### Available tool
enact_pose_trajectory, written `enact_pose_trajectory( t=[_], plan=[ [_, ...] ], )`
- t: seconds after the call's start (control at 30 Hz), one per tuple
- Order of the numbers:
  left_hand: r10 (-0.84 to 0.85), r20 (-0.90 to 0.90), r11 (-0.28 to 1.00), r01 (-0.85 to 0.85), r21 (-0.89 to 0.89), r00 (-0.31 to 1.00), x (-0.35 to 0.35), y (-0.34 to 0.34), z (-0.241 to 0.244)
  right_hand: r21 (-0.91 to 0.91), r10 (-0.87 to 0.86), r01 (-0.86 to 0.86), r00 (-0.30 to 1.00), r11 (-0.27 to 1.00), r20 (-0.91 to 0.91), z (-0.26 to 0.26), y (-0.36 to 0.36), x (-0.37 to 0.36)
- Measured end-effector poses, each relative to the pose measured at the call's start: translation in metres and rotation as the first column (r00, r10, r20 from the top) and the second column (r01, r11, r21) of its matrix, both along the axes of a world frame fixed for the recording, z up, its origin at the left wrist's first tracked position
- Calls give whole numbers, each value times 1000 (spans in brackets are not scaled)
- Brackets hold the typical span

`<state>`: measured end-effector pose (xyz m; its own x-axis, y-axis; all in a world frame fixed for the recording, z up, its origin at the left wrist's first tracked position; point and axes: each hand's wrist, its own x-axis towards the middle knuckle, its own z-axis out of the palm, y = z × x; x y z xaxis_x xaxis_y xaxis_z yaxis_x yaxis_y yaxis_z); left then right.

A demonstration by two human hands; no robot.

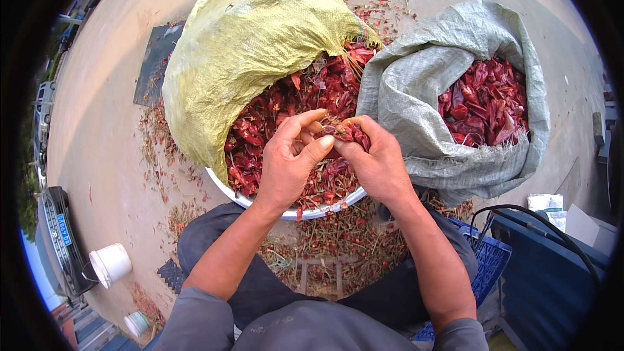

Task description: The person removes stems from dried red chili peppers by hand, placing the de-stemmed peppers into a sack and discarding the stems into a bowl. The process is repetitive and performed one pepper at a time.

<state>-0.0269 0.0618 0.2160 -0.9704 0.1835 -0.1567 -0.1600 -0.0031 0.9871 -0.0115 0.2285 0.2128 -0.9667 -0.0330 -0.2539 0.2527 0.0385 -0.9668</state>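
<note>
Dried red chili peppers (344,131) are pinched between my two hands, above a white-rimmed basin (312,213). My left hand (297,156) holds one side between thumb and fingers, and my right hand (373,156) has its fingers closed round more of them. The thumbs nearly touch. Below and behind the hands, a heap of red dried peppers (248,131) with stems fills the basin and spills from a yellow woven sack (243,34). To the right, a grey-white woven sack (409,87) with a rolled rim holds more dried red peppers (482,102).
Stems and red scraps (351,239) litter the ground between my knees. White buckets (111,264) stand at the lower left, near a parked car (58,234). A blue plastic crate (490,263) and a dark blue box-like object (541,263) are at the lower right. A dark flat panel (156,66) lies behind the yellow sack.
</note>
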Motion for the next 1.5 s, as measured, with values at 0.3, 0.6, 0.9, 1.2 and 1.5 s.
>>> enact_pose_trajectory(
  t=[0.3, 0.6, 0.9, 1.2, 1.5],
  plan=[
    [-257, -331, 884, 83, -459, 908, -7, -5, 15, 57, 234, -235, 972, 970, 28, 3, 6, 3],
    [-61, -48, 968, 48, -246, 997, -2, -2, -1, 605, 361, -120, 885, 787, -295, 0, 0, 8],
    [218, 145, 871, -259, 417, 965, -48, -49, 11, 103, 397, -384, 902, 918, -172, 3, 6, 21],
    [-537, -3, 330, 207, -921, 844, -4, -7, -75, -196, -238, 236, 971, 952, 13, 23, 28, -10],
    [-359, 30, 355, 166, -920, 933, -40, 1, -147, -104, -275, 276, 961, 955, 24, 18, 36, -10]
  ],
)
